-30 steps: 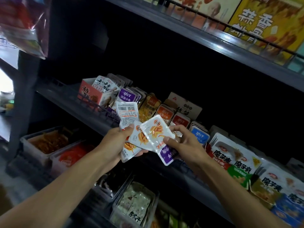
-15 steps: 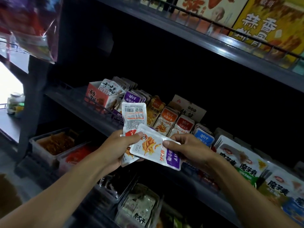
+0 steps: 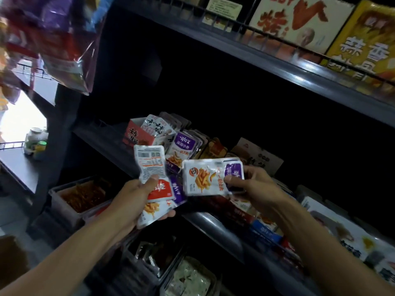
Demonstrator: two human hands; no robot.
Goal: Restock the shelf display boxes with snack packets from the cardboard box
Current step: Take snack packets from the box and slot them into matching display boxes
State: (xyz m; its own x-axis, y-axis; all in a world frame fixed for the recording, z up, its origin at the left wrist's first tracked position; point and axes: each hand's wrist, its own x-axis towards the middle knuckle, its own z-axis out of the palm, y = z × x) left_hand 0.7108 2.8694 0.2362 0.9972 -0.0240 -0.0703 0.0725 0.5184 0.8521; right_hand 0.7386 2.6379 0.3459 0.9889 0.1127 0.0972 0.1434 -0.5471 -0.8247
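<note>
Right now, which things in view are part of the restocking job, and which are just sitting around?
Part of the job:
- left hand, gripping a fan of packets
- right hand, pinching the purple-labelled packet
- purple packets in the shelf display row
- red display box

Just there:
- tubs of snacks on the lower shelf
- big boxes on the top shelf
- hanging bags
</note>
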